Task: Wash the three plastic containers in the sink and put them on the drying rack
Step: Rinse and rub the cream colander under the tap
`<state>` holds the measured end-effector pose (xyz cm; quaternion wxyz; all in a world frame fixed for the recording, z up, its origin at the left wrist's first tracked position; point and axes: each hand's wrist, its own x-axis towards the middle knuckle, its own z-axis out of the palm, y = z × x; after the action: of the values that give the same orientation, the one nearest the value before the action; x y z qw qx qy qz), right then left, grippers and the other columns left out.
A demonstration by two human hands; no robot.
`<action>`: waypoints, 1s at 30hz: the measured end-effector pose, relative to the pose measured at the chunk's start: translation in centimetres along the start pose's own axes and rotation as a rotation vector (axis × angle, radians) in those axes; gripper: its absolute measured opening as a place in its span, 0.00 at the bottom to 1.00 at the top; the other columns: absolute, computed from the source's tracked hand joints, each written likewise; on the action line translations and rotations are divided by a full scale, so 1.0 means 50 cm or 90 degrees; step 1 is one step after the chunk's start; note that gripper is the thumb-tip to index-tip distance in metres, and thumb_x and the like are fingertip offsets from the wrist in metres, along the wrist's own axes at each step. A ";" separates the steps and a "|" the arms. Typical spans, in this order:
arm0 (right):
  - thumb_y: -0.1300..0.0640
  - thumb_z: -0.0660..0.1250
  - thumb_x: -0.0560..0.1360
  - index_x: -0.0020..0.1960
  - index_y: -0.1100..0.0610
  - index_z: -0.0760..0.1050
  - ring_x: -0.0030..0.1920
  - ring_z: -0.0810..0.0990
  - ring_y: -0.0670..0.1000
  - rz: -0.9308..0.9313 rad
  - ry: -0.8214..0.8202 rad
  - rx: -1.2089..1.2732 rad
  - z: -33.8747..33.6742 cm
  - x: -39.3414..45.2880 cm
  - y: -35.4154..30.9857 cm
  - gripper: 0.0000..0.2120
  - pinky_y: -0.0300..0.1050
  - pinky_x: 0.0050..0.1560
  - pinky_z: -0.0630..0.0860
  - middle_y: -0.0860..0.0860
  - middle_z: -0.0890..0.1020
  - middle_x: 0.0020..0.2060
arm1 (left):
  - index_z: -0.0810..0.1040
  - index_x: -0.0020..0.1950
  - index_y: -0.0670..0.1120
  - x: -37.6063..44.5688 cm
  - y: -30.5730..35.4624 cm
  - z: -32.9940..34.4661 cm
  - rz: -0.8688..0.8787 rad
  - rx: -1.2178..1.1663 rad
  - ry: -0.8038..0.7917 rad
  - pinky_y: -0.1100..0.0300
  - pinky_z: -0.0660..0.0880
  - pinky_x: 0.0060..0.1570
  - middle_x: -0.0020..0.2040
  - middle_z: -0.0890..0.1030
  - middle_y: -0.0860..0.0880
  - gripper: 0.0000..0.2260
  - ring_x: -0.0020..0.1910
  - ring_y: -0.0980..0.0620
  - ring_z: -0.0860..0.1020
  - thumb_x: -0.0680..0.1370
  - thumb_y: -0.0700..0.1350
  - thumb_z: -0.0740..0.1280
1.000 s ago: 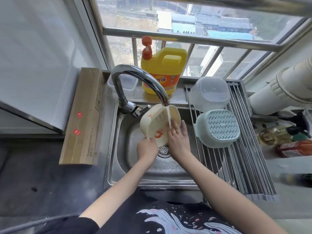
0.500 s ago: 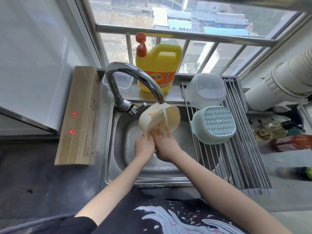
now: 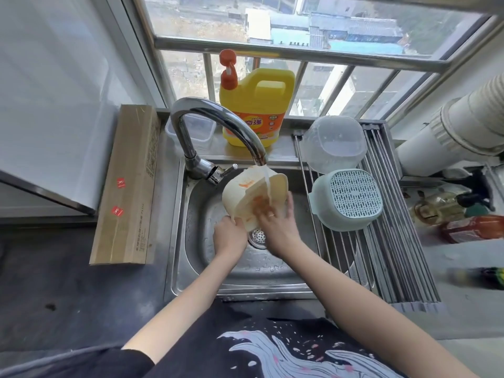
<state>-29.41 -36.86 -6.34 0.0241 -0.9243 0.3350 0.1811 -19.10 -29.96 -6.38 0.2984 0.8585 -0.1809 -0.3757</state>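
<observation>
From the head camera, a curved chrome faucet [image 3: 218, 126] arches over the steel sink [image 3: 191, 241] and runs a thin stream of water. Behind it on the ledge stand a yellow detergent jug [image 3: 256, 105] and a small clear tub [image 3: 195, 129]. A long cardboard box [image 3: 128, 184] lies on the counter left of the sink. Right of the sink, a drying rack [image 3: 395, 255] of metal rods carries a clear container [image 3: 334, 143] and, just in front of it, a pale green colander [image 3: 349, 199], both upside down. Bottles lie blurred further right.

The cream container [image 3: 245, 192] is tilted on its side above the drain [image 3: 257, 237], directly under the stream, with orange smears on its outer wall and inside. The left hand [image 3: 229, 237] grips its lower rim with curled fingers. The right hand [image 3: 278, 225] lies with spread, nearly straight fingers pressed against the smeared inside; it wears a ring.

The faucet spout sits very close over the container's upper rim. The rack's near end, in front of the green colander, shows bare rods.
</observation>
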 end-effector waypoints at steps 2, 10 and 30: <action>0.58 0.61 0.74 0.77 0.61 0.43 0.77 0.44 0.55 0.085 0.004 -0.046 -0.002 0.001 0.014 0.39 0.70 0.63 0.25 0.58 0.55 0.76 | 0.76 0.51 0.39 0.002 -0.001 0.000 0.007 0.015 0.006 0.48 0.78 0.46 0.46 0.82 0.38 0.20 0.42 0.38 0.82 0.75 0.51 0.52; 0.56 0.60 0.75 0.78 0.57 0.44 0.77 0.43 0.55 0.033 -0.012 -0.030 -0.008 0.006 0.013 0.37 0.68 0.67 0.27 0.56 0.56 0.77 | 0.75 0.53 0.42 0.001 -0.004 0.001 0.019 0.087 0.014 0.47 0.78 0.48 0.48 0.82 0.40 0.22 0.41 0.38 0.82 0.75 0.54 0.49; 0.57 0.62 0.74 0.77 0.61 0.46 0.77 0.47 0.58 -0.003 -0.062 0.141 0.025 0.004 0.001 0.38 0.56 0.76 0.44 0.59 0.51 0.77 | 0.75 0.51 0.40 0.000 -0.001 0.019 0.026 0.041 -0.032 0.46 0.78 0.46 0.48 0.82 0.39 0.24 0.42 0.37 0.82 0.71 0.55 0.49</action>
<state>-29.71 -36.78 -7.58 0.1431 -0.9068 0.3494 0.1874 -19.82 -30.27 -6.90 0.2733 0.8542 -0.2177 -0.3851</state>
